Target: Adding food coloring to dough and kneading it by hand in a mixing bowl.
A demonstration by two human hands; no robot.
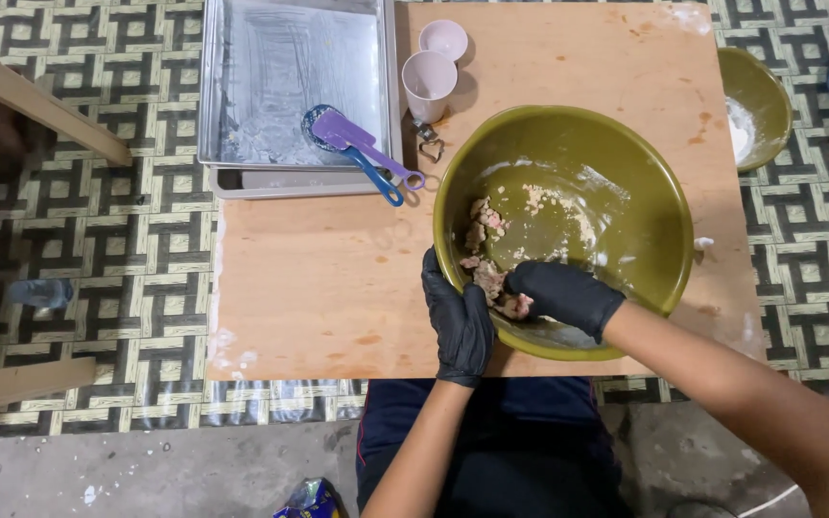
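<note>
Olive-green round plastic bowl (616, 182) sits on the wooden table (319, 278). The left hand (458, 321), in a black glove, grips the bowl's rim with curled fingers. The right hand (560, 293) pinches pinkish dough (487, 278) inside. Nearby are two pale pink cups (429, 82), two spatulas, purple (357, 139) and blue (371, 173), two stacked metal trays (280, 77), and one more green bowl (755, 105) at the table's far edge

single head view, looking steeply down at table (338, 288) from close above (wearer's own lap visible).
</note>
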